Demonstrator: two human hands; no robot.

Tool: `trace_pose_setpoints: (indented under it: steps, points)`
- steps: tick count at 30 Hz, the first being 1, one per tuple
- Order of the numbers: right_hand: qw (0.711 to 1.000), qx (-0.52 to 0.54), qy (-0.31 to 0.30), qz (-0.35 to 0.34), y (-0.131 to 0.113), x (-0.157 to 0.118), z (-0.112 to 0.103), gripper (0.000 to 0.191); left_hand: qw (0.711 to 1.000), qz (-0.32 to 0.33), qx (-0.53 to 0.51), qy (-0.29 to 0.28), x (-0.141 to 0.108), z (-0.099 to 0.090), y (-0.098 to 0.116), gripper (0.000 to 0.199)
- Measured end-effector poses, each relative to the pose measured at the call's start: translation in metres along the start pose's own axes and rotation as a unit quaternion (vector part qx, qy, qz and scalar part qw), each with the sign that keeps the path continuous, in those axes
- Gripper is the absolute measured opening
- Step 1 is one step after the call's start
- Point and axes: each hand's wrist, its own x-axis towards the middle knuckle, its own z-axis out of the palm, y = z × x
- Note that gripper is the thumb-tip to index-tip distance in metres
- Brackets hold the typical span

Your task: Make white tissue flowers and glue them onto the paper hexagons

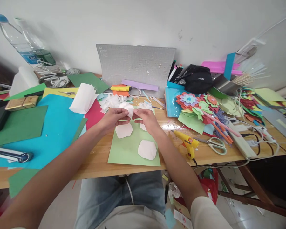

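Observation:
My left hand [116,119] and my right hand [145,119] meet over the upper part of a light green paper sheet [124,152]. Between their fingertips they pinch a small white paper piece [128,109]. On the green sheet lie rounded white paper pieces: one [124,130] just below my left hand, another [147,149] near the lower right corner, and a third [143,127] partly hidden by my right hand. Behind my hands is a heap of torn white paper scraps [112,102].
A yellow glue gun [187,141] and scissors [216,145] lie to the right. Paper flowers [188,100] rest on a blue packet [171,105]. A white paper roll [83,98] and blue paper [59,127] are at left. A grey cutting mat [135,65] leans on the wall.

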Motion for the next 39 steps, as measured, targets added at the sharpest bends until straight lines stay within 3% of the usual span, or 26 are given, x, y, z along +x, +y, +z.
trace_pose_setpoints:
  steps: [4, 10, 19, 28, 33, 39]
  points:
    - [0.999, 0.003, 0.037, -0.008, 0.007, 0.0, 0.002, 0.03, 0.998, -0.037, -0.059, 0.007, -0.001, 0.008, -0.008, 0.033]
    - [0.999, -0.001, 0.05, -0.012, 0.013, -0.002, 0.008, 0.027, 0.998, 0.025, 0.01, 0.048, -0.008, 0.01, -0.014, 0.034]
    - [0.999, -0.004, 0.039, -0.019, 0.018, -0.001, 0.003, 0.03, 0.997, 0.039, 0.03, 0.055, -0.011, 0.005, -0.021, 0.028]
    - [0.995, -0.053, -0.025, -0.086, 0.016, -0.003, -0.002, 0.016, 0.997, 0.036, 0.024, 0.059, -0.017, 0.006, -0.013, 0.031]
    - [0.975, -0.134, -0.04, -0.171, 0.016, -0.007, -0.003, 0.014, 0.998, 0.034, 0.0, 0.051, -0.016, 0.003, -0.014, 0.032]
    - [0.958, -0.154, -0.047, -0.238, 0.02, -0.006, -0.002, 0.015, 0.999, 0.023, -0.016, 0.036, -0.017, 0.001, -0.012, 0.031]
